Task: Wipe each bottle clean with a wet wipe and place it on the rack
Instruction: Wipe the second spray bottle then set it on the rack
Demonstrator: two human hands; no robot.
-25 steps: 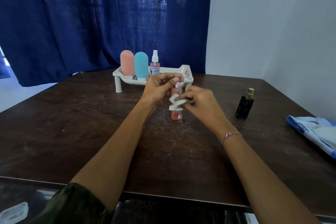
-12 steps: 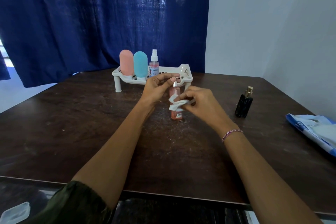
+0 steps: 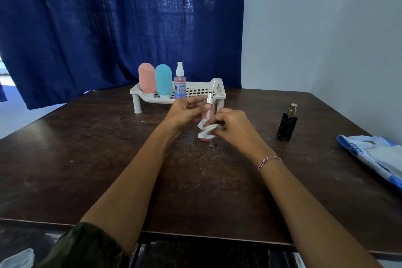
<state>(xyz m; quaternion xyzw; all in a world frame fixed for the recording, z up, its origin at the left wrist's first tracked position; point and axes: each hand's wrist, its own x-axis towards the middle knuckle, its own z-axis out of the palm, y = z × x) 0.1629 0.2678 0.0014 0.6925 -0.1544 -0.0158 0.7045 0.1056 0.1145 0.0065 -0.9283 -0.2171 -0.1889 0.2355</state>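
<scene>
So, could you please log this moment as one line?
wiping | left hand holds pink bottle upright | right hand presses wet wipe on it | rack: three bottles | black bottle on table

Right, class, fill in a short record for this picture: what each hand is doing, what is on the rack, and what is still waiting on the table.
Left hand: grips the pink spray bottle near its top, holding it upright
Right hand: pinches a white wipe against the bottle's lower part
On the rack: rounded pink bottle, rounded blue bottle, clear spray bottle, all at its left end
Still waiting: black bottle, standing on the table to the right
Supplies: wipe pack at the table's right edge
</scene>
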